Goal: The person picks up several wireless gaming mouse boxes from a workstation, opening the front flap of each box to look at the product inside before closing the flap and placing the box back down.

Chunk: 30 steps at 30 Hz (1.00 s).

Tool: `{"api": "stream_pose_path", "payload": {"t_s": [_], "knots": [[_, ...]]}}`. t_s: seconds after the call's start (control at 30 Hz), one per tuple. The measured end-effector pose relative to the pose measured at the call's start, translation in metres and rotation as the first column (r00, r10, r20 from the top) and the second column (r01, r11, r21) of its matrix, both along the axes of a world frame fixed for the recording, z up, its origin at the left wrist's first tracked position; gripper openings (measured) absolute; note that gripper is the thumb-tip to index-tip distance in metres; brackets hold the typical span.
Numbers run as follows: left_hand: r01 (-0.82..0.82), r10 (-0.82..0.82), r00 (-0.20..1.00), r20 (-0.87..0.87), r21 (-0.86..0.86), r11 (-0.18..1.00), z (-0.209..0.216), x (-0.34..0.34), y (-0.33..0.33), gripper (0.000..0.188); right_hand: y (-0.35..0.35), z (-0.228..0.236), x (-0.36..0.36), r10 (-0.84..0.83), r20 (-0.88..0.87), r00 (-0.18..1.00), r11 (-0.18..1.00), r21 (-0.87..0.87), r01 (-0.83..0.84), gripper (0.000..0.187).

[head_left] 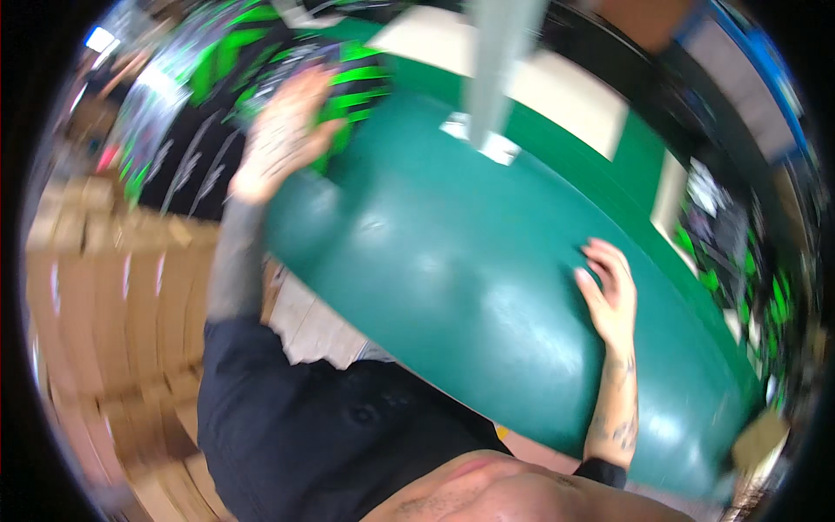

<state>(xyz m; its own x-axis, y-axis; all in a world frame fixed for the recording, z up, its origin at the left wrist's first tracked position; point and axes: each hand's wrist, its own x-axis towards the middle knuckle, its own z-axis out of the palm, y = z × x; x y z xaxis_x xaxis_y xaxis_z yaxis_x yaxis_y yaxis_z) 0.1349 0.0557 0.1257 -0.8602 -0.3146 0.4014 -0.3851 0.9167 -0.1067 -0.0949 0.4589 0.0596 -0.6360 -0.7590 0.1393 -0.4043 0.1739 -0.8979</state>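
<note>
My left hand (287,130) reaches to the far left, fingers stretched out and thumb apart. It lies over or on a pile of black and bright green packages (200,157) in shiny clear plastic; motion blur hides whether it touches them. Nothing shows in its grasp. On the right, my right hand (612,296) hovers over or rests on the green tabletop (452,252), thumb apart from loosely bent fingers and holding nothing I can see.
A pale upright post (496,78) rises from the table's far side, with white paper or tape (500,148) at its foot. Brown cardboard boxes (104,322) are stacked at the left. More black and green packages (731,244) lie at the far right, near a small brown box (759,439).
</note>
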Motion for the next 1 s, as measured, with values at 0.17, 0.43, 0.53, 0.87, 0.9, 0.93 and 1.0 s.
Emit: {"api": "stream_pose_path", "payload": {"t_s": [0.17, 0.43, 0.53, 0.87, 0.9, 0.93, 1.0], "knots": [[-0.248, 0.246, 0.968, -0.041, -0.289, 0.925, -0.005, 0.002, 0.045, 0.069, -0.041, 0.032, -0.038, 0.019, -0.243, 0.97, 0.975, 0.219, 0.036, 0.036], [-0.327, 0.338, 0.941, 0.013, -0.221, 0.919, -0.008, -0.014, 0.05, 0.081, -0.122, 0.038, -0.278, -0.167, -0.808, 0.565, 0.579, 0.384, 0.72, 0.072], [-0.359, 0.375, 0.927, 0.024, -0.238, 0.902, -0.005, 0.0, 0.054, 0.081, -0.156, 0.034, -0.292, -0.265, -0.771, 0.579, 0.484, 0.413, 0.772, 0.081], [-0.24, 0.227, 0.97, -0.083, -0.227, 0.944, -0.005, -0.003, 0.042, 0.066, -0.121, 0.017, -0.379, -0.149, -0.862, 0.485, 0.688, 0.262, 0.677, 0.049], [-0.219, 0.197, 0.973, -0.118, -0.224, 0.949, -0.003, -0.002, 0.043, 0.063, -0.121, 0.021, -0.382, -0.138, -0.867, 0.479, 0.688, 0.264, 0.676, 0.049], [-0.2, 0.167, 0.974, -0.154, -0.23, 0.952, -0.003, 0.002, 0.043, 0.059, -0.126, 0.025, -0.373, -0.066, -0.873, 0.483, 0.614, 0.346, 0.71, 0.045], [-0.207, 0.163, 0.965, -0.204, -0.219, 0.953, 0.005, 0.01, 0.051, 0.054, -0.131, 0.039, -0.371, 0.005, -0.882, 0.472, 0.536, 0.4, 0.743, 0.042]]}}
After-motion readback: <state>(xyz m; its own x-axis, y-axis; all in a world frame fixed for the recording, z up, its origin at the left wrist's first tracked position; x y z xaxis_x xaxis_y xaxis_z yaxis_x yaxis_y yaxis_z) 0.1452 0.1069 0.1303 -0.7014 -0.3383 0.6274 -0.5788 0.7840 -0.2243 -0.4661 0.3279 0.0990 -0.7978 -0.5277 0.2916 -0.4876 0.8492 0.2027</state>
